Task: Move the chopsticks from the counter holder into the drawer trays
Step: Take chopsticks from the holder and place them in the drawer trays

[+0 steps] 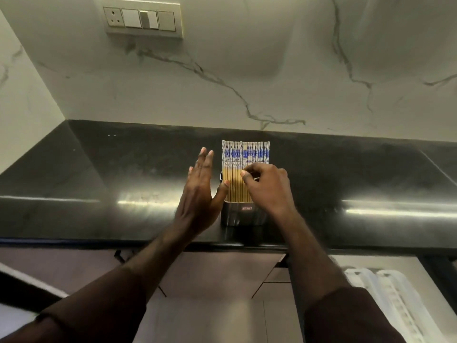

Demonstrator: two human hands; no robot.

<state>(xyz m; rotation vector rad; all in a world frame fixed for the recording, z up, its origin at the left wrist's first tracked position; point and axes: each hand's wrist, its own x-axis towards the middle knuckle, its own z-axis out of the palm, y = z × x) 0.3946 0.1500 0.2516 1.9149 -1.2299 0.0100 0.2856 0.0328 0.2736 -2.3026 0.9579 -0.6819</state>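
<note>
Several chopsticks (243,154) with blue-and-white patterned tops and yellow shafts stand upright in a row in a dark metal holder (243,215) on the black counter (99,181) near its front edge. My left hand (200,191) is beside the holder's left side, fingers straight, thumb touching the leftmost chopsticks. My right hand (267,186) has its fingers curled onto the right part of the row and pinches some chopstick shafts. The lower ends of the chopsticks are hidden inside the holder.
A white marble backsplash rises behind the counter, with a switch and socket plate (142,18) at the upper left. Below the counter at the lower right, an open drawer shows white plastic trays (385,298). Brown cabinet fronts (210,280) lie under the counter edge.
</note>
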